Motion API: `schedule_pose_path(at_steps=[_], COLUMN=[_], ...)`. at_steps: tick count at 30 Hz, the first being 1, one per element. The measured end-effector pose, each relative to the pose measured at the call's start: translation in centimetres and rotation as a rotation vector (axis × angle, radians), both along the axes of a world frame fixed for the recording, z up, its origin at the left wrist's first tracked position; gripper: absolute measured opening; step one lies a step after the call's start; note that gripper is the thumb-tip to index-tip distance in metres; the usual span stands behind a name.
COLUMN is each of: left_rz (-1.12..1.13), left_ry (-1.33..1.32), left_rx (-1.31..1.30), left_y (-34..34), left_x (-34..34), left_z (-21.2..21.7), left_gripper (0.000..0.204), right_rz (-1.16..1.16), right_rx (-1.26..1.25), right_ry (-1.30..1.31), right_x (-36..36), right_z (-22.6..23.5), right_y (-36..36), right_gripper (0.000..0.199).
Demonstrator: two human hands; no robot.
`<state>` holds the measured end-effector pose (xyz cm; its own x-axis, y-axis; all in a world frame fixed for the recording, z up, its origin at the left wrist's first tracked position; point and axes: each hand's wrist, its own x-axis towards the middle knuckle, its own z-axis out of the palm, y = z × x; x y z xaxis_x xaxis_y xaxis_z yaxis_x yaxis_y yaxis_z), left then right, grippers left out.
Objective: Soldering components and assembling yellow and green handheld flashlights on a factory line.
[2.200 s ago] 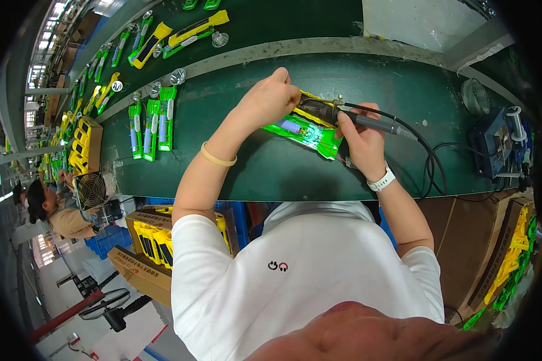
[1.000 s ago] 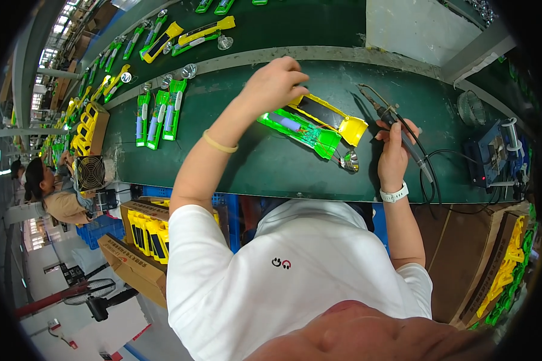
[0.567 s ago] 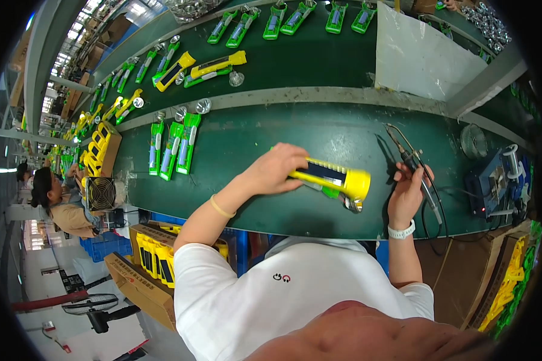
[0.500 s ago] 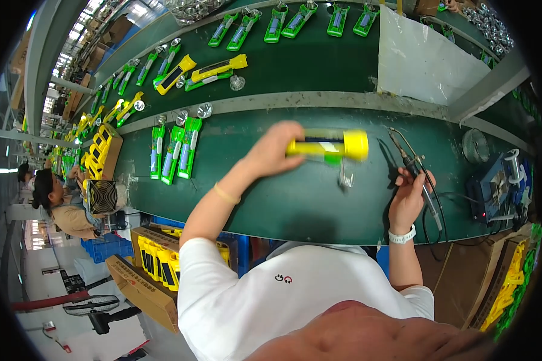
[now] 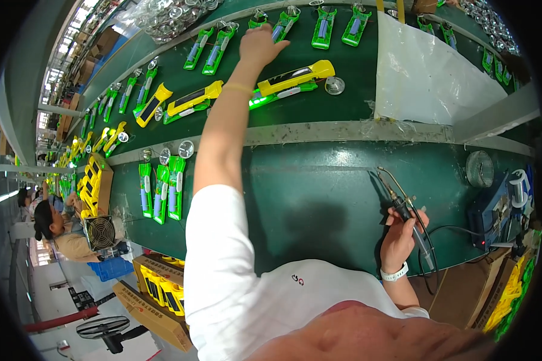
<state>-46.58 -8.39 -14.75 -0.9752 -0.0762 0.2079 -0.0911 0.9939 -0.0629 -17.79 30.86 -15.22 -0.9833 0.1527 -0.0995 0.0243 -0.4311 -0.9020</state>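
My left hand (image 5: pixel 261 49) reaches across to the far surface. Its thumb is spread, and its fingertips lie over a green flashlight half (image 5: pixel 258 21) in the back row, partly covering it; I see no firm hold. In my right hand (image 5: pixel 398 240) is a soldering iron (image 5: pixel 408 210) with a thin metal tube along it, its tip pointing away over the near green bench. Beyond the ledge, a yellow flashlight shell (image 5: pixel 295 78) lies against a green half (image 5: pixel 283 96) glowing green, with a round reflector (image 5: pixel 335 86) beside it.
Three green halves (image 5: pixel 161 192) with reflectors stand at the bench's left. A raised ledge (image 5: pixel 343 132) divides the surfaces. At right sit a blue soldering station (image 5: pixel 488 207) and solder spool (image 5: pixel 518 186). A white sheet (image 5: pixel 430 72) hangs far right; a co-worker (image 5: pixel 57 225) is at left.
My left hand has let go of the yellow flashlight, which now lies on the far surface, and moved up to the back row. My right hand keeps the soldering iron.
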Motion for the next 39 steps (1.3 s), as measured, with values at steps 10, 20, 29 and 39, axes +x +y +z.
schedule_pose_path(at_steps=[10, 20, 29, 39], left_rz=[-0.252, -0.544, 0.418, 1.68], left_ry=[0.422, 0.036, 0.507, 0.032], left_rx=[-0.087, 0.403, 0.069, 0.115], left_y=[2.6, 12.1, 5.3, 2.5], left_x=[5.5, 38.1, 58.3, 89.6], left_z=[1.1, 2.4, 12.5, 15.3], left_gripper=[0.028, 0.025, 0.05, 0.058], right_rz=[-0.027, 0.1, 0.127, 0.155], right_rx=[0.062, -0.012, 0.054, 0.29], right_ry=[0.035, 0.155, 0.099, 0.149], right_x=[0.2, 1.0, 0.9, 0.7], right_z=[0.0, -1.1, -1.8, -1.9], right_y=[0.5, 1.0, 1.8, 2.2], right_gripper=[0.031, 0.03, 0.022, 0.034])
